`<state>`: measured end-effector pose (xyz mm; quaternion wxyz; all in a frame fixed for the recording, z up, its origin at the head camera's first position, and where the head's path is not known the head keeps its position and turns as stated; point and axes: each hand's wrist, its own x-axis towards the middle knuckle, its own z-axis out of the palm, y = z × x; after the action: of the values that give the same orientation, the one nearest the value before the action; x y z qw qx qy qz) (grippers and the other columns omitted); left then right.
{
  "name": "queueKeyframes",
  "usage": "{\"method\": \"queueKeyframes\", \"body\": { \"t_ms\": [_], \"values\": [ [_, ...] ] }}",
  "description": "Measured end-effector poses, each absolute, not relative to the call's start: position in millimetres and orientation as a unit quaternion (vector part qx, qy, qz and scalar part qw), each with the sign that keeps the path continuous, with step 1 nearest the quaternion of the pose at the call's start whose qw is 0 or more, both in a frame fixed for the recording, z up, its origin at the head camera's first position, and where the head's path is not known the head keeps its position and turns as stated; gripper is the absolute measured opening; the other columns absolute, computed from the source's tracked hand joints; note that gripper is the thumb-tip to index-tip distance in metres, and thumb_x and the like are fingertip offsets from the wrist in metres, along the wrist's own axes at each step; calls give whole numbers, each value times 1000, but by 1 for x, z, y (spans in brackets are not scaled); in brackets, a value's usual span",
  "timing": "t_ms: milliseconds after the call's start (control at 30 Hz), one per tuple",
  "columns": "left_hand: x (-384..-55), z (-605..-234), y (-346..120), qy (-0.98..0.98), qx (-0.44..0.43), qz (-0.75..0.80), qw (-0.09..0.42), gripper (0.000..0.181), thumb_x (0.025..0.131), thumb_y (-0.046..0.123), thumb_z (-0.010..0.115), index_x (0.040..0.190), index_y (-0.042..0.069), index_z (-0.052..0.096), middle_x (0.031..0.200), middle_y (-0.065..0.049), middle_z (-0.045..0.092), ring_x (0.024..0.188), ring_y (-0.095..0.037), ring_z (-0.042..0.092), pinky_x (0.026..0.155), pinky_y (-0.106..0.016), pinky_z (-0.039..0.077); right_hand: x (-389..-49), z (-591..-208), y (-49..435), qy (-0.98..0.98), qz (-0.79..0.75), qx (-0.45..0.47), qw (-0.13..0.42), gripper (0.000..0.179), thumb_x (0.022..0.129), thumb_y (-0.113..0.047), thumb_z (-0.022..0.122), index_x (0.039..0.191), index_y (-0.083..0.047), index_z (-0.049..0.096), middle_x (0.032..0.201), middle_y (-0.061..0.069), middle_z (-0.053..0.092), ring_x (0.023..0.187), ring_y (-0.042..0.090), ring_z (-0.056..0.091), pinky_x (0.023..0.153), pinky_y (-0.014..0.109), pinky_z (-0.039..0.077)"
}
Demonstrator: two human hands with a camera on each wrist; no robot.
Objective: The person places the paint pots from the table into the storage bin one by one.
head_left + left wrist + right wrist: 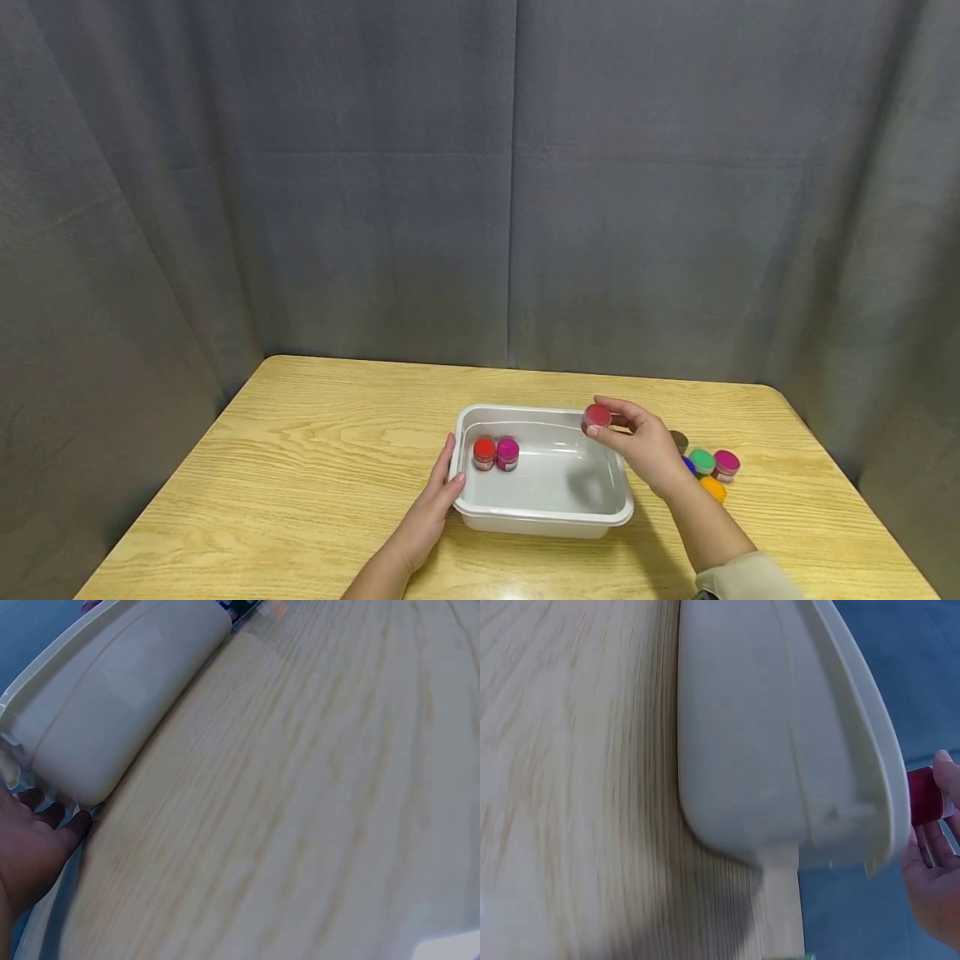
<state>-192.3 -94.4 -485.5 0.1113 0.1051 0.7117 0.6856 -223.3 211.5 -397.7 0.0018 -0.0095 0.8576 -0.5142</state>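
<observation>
My right hand pinches a small paint jar with a dark red lid between thumb and fingers, over the right end of a white plastic tub. In the right wrist view the jar shows just beyond the tub's rim. My left hand grips the tub's left end, thumb at the rim and fingers along the outer wall. Inside the tub, toward its left, a red paint jar and a magenta paint jar stand side by side.
Right of the tub, partly behind my right forearm, several more jars cluster on the wooden table: green, magenta, orange, blue and a dark one. Grey curtains hang behind and at both sides.
</observation>
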Motion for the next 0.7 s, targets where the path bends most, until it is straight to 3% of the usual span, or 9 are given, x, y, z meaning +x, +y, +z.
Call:
{"method": "queueKeyframes", "body": {
  "t_ms": [100, 700],
  "values": [
    [-193, -486, -94, 711, 105, 686, 111, 68, 104, 39, 38, 159, 24, 1, 167, -9, -4, 151, -41, -5, 118, -67, 0, -228, -398, 199, 857, -515, -19, 10, 60, 88, -32, 74, 140, -9, 54, 130, 15, 62, 120, 29, 57, 94, 33, 56],
    [-189, -483, -95, 708, 113, 689, 107, 66, 105, 32, 37, 159, 22, 2, 166, -11, -5, 151, -41, -7, 117, -68, -3, -250, -418, 152, 864, -500, -34, 36, 49, 81, -16, 80, 126, -5, 64, 114, 12, 69, 103, 21, 62, 85, 31, 56]
  ]
}}
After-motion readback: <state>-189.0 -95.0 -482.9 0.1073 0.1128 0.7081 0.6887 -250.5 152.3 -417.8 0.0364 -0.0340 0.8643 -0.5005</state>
